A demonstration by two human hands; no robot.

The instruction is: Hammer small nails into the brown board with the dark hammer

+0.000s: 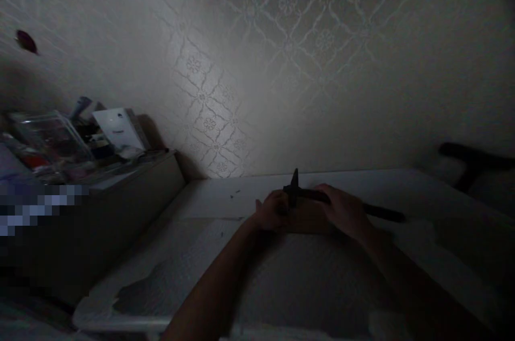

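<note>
My right hand (345,211) is closed around the dark handle of a hammer (384,213), whose end sticks out to the right beyond my grip. The hammer's head is at the left, beside my left hand (273,211), with its tapered end pointing up. Beneath both hands lies a flat brown board (309,219) on the table. My left hand rests at the board's left end with curled fingers. Dim light hides what, if anything, those fingers pinch.
Several tiny dark bits lie left on the white table (209,196). A cabinet (140,207) at the left bears a white box (120,129) and a clear plastic case (52,137). Patterned wall rises behind. A dark T-shaped object (470,158) stands at the right.
</note>
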